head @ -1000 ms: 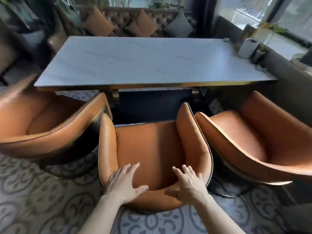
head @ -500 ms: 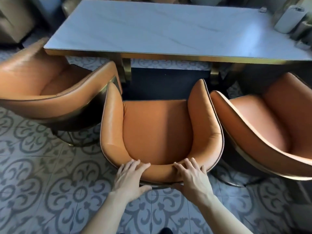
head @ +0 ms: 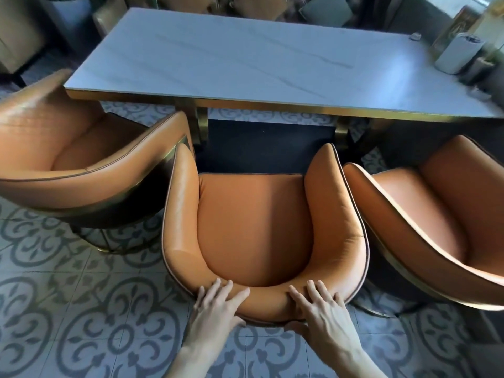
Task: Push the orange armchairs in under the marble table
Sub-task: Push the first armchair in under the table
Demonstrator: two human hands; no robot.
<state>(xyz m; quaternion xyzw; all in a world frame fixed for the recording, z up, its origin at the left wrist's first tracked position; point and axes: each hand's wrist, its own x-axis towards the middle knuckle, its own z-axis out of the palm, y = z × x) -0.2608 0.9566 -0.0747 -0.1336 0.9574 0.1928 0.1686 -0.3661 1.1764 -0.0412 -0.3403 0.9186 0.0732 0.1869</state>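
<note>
Armchairs stand three in a row along the near side of the table (head: 245,61), and in your head view the middle chair (head: 261,227) faces it squarely, its arm tips just short of the gold table edge, seat not yet under the top. Your left hand (head: 215,309) lies on the near rim of its backrest, fingers spread flat over the top, thumb splayed along the leather. Your right hand (head: 321,315) sits just beside it on the same rim, fingers over the top and thumb hooked below the back, a loose clasp on the padding. The left chair (head: 81,159) is turned at an angle, its arm touching the middle chair's left arm. The right chair (head: 436,214) is angled too, pressed close against the middle one. A white roll (head: 455,54) stands at the table's far right. Patterned floor tiles (head: 81,323) lie under everything.
</note>
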